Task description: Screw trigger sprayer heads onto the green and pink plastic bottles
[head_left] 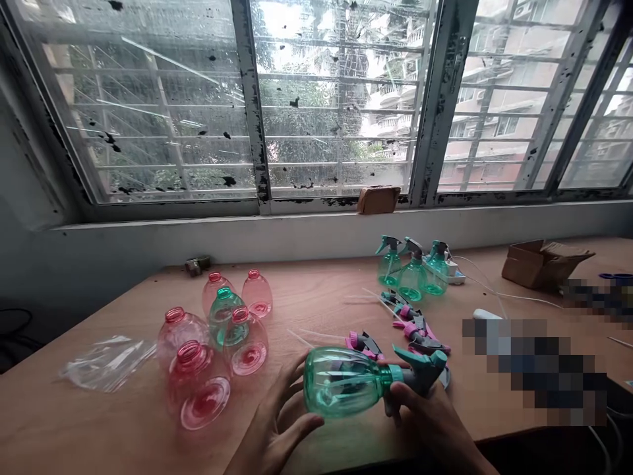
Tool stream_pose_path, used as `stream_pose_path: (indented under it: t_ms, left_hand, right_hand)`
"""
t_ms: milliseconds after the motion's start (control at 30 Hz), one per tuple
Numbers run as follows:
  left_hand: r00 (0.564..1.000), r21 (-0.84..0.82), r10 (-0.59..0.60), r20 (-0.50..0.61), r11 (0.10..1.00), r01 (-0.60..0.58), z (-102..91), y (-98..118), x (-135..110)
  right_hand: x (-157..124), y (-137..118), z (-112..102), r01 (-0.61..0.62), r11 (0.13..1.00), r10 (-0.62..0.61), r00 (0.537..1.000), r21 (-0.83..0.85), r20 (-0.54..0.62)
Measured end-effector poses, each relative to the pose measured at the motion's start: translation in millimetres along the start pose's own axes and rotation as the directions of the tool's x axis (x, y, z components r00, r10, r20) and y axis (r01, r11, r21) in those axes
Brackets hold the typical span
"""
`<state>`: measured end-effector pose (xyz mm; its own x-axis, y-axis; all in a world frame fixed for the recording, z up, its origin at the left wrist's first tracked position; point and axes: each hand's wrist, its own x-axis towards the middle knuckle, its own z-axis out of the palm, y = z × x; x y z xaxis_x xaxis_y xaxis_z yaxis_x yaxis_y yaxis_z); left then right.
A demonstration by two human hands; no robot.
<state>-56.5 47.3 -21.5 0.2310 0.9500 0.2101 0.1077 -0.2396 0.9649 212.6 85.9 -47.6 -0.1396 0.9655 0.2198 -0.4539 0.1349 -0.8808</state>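
A green see-through spray bottle [341, 382] lies sideways above the table's front edge, its teal and grey trigger head pointing right. My right hand [430, 409] grips it at the collar and trigger head. At the other end, my left hand [281, 409] is curved around the base, thumb below and fingers partly hidden behind. Just behind the bottle are loose pink and grey trigger heads [364, 344] with thin clear tubes. To the left stand several open pink bottles [198, 389] and one open green bottle [225, 310].
Three green spray bottles with heads fitted [411, 277] stand at the back. A crumpled clear plastic bag [109, 363] lies left. On the right are an open cardboard box [539, 264], a white cable and blurred-out items. A brown block [378, 200] rests on the windowsill.
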Motion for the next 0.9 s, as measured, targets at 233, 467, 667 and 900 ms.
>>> stream_pose_path:
  t_ms: [233,467,667,900]
  left_hand:
    - [0.993,-0.191,0.084,-0.077,0.977,-0.097,5.5,-0.4,-2.0]
    - [0.971,-0.189,0.194,-0.137,0.958,-0.218,5.0,3.7,-1.2]
    - [0.999,-0.026,0.016,0.036,1.000,-0.015,1.2,-3.9,1.4]
    - [0.996,-0.188,0.078,-0.052,0.978,-0.087,4.5,-4.1,-3.0]
  right_hand:
    - [0.3,-0.8,2.1,-0.003,1.000,0.004,1.000,-0.026,0.005]
    - [1.7,1.1,-1.3,0.022,0.999,-0.021,1.000,-0.047,0.013]
    - [2.9,2.7,-3.7,0.025,0.999,-0.025,1.000,-0.048,0.003]
    - [2.2,3.2,-2.6,0.008,0.999,-0.008,1.000,-0.044,0.002]
